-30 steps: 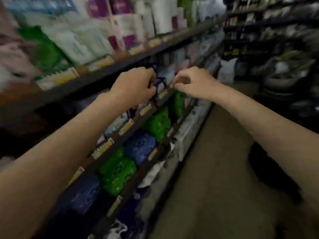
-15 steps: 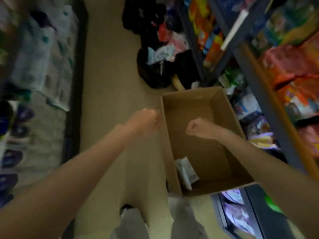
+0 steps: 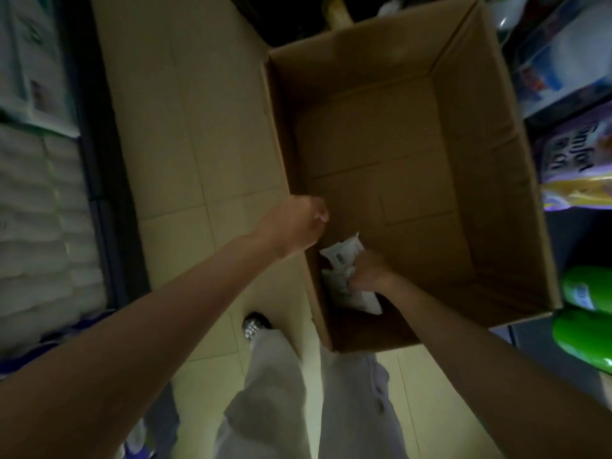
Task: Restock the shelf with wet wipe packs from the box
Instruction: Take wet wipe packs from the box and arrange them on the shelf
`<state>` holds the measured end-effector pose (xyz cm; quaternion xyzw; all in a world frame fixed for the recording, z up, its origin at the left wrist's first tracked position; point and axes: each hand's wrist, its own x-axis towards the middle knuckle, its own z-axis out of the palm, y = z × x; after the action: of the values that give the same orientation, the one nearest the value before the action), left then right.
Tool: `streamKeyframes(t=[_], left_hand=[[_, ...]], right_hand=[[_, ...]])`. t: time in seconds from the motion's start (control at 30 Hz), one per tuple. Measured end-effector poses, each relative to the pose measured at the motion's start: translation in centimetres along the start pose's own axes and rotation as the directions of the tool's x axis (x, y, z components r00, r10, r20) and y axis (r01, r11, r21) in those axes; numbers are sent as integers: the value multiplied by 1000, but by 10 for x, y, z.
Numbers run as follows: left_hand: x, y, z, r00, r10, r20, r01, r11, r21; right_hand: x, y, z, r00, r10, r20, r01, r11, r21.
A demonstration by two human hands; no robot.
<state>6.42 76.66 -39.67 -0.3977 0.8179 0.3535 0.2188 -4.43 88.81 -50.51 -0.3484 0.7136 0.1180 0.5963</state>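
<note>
Ana: Fingers of the right hand are curled round the wet wipe packs, deep in the near left corner of the box; the left hand is a closed fist above the box's left wall, holding nothing that shows.

Ben: How many packs does the right hand hold?

Ana: Two white ones seem to lie there, one overlapping the other; whether the fingers have both is hard to tell, since the hand covers their middle.

Ben: So what might go wrong?

Ana: The soft film could slip, and if only the upper pack is truly gripped the lower may drop back as the hand rises; the packs are pressed against the left wall, so a corner could also catch on the cardboard; the left hand is not placed to support anything.

Ben: And how do they lie?

Ana: Their long axis runs from the upper pack's crimped end, pointing up and away toward the box's middle, down to the end nearest the person's legs; they lean on the wall, tilted, not flat.
</note>
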Motion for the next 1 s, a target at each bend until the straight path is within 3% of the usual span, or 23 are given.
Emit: streamKeyframes(t=[0.07, 0.13, 0.27, 0.47, 0.57, 0.73, 1.0], left_hand=[[6, -1, 2, 1000, 9, -11, -8, 1000, 28], [11, 0, 4, 1000, 17, -19, -16, 998, 61], [16, 0, 3, 1000, -16, -24, 17, 998, 62], [3, 5, -15, 1000, -10, -6, 10, 1000, 18], [-6, 6, -25, 999, 6, -51, -8, 1000, -28], [-12, -6, -13, 993, 15, -115, -21, 998, -55], [-3, -14, 11, 991, 77, -107, -84, 994, -63]], right_hand=[[7, 8, -12, 998, -17, -55, 12, 996, -86], [15, 15, -19, 997, -25, -75, 20, 998, -65], [18, 17, -18, 997, -39, -65, 55, 963, 262], [-1, 10, -43, 991, -88, -105, 121, 923, 365], [-8, 3, -47, 983, -115, -146, 156, 935, 319], [20, 1, -21, 996, -90, -27, 93, 984, 155], [35, -2, 12, 959, -220, -180, 247, 959, 141]])
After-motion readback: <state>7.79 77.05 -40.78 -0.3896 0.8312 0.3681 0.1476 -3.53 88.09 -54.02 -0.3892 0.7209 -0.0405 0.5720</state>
